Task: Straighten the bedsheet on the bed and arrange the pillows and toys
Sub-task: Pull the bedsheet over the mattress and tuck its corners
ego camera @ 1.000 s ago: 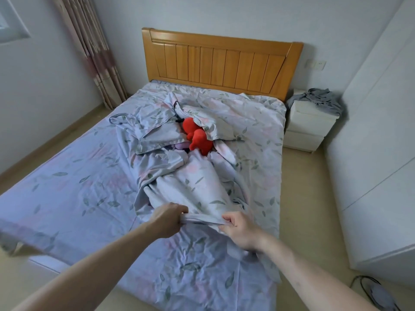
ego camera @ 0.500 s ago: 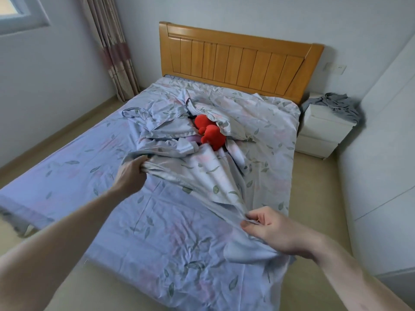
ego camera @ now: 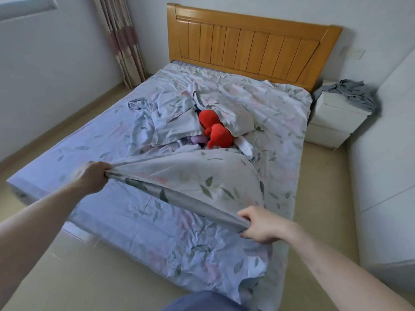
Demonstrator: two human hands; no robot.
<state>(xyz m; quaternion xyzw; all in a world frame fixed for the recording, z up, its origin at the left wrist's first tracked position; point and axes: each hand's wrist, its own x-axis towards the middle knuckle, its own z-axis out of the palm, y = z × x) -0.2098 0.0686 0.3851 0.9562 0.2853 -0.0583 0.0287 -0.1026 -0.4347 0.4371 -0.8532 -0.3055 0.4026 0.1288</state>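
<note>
The bed [ego camera: 107, 153] fills the room ahead of me, its wooden headboard [ego camera: 247, 48] far beyond both my hands against the pale wall. A curtain [ego camera: 121, 41] hangs well past my left hand in the corner, and a white nightstand [ego camera: 332, 122] with a grey cloth [ego camera: 350, 95] heaped on it stands beyond my right hand, beside the headboard.

My left hand [ego camera: 92, 178] is curled tight around one end of a bunched edge of the leaf-printed bedsheet [ego camera: 202, 176]. My right hand [ego camera: 262, 225] pinches the other end of that same edge, nearer to me and lower. The two hands are well apart, and the edge runs taut between them in a slanting line, lifted off the mattress cover below. My left hand is blurred, so I cannot make out its fingers one by one.

From that edge the sheet billows away from my hands towards the middle of the bed, where it lies crumpled in folds. A red plush toy [ego camera: 215, 131] sits there, beyond the span between my hands, partly tucked under what may be a pillow [ego camera: 235, 117] in the same print. A small purple toy [ego camera: 198, 139] peeks out just beside the red one, on my left hand's side.
</note>
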